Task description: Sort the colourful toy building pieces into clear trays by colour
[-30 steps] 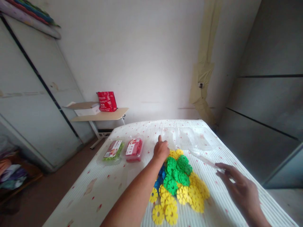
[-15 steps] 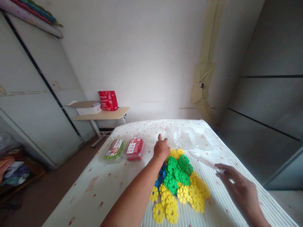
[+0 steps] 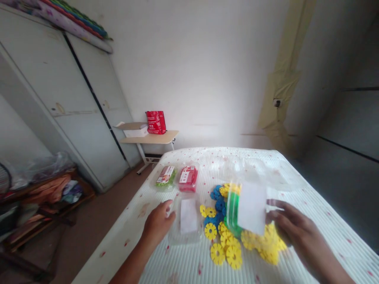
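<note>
My right hand (image 3: 296,225) grips the right edge of a clear plastic lid (image 3: 232,209) with a white label. It is tilted up over a pile of toy discs and partly hides them. My left hand (image 3: 158,223), fingers apart, is just left of a clear plastic container (image 3: 174,234) with a white label; whether it touches it I cannot tell. The notched discs beneath are yellow (image 3: 233,256), blue (image 3: 219,204) and green (image 3: 229,221).
Farther back stand a clear box of green pieces (image 3: 166,177) and one of red pieces (image 3: 188,179). Several clear plastic trays (image 3: 278,175) lie at the back right. A side table (image 3: 161,138) beyond carries a red bag (image 3: 156,122).
My left hand has come back from the far side of the discs to the labelled container. My right hand has brought the lid leftward over the pile and turned its face up. The view has swung left.
</note>
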A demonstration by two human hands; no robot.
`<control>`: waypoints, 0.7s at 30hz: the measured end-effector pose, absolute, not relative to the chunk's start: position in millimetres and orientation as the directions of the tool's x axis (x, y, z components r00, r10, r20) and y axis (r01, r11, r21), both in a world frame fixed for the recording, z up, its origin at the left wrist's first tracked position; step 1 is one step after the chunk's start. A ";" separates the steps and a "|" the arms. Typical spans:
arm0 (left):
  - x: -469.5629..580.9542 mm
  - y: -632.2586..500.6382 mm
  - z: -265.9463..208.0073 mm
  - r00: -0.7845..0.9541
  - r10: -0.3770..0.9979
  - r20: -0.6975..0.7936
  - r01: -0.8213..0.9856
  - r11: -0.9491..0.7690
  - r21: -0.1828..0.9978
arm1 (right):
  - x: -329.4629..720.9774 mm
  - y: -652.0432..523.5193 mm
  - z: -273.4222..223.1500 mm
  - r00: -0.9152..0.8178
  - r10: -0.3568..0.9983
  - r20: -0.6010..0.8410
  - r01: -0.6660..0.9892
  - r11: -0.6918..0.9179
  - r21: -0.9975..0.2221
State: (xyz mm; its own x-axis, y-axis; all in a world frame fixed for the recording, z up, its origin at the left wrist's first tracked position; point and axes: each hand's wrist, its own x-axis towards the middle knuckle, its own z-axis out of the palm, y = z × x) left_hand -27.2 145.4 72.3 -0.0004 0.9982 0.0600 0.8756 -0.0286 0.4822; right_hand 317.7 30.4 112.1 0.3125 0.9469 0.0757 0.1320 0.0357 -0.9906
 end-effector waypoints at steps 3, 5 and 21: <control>-29.4 140.8 59.4 -0.032 0.999 0.039 0.869 0.009 0.495 | 264.9 44.4 115.8 0.055 0.998 -0.027 0.077 -0.031 -0.997; -25.0 142.4 56.4 -0.040 0.998 0.045 0.853 0.011 0.521 | 234.2 54.9 114.3 -0.053 0.998 -0.034 0.046 -0.032 -0.998; -34.1 151.8 48.2 -0.096 0.975 -0.200 0.298 0.220 0.929 | 158.0 122.6 67.8 -0.052 0.985 -0.164 0.411 -0.129 -0.902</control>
State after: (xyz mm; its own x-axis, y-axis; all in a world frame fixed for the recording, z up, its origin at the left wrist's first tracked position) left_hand -34.1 151.8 48.2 -0.0965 0.9751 -0.1997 0.2985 0.2197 0.9288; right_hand 158.0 122.6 67.8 -0.0515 0.9851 -0.1640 0.4114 -0.1287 -0.9023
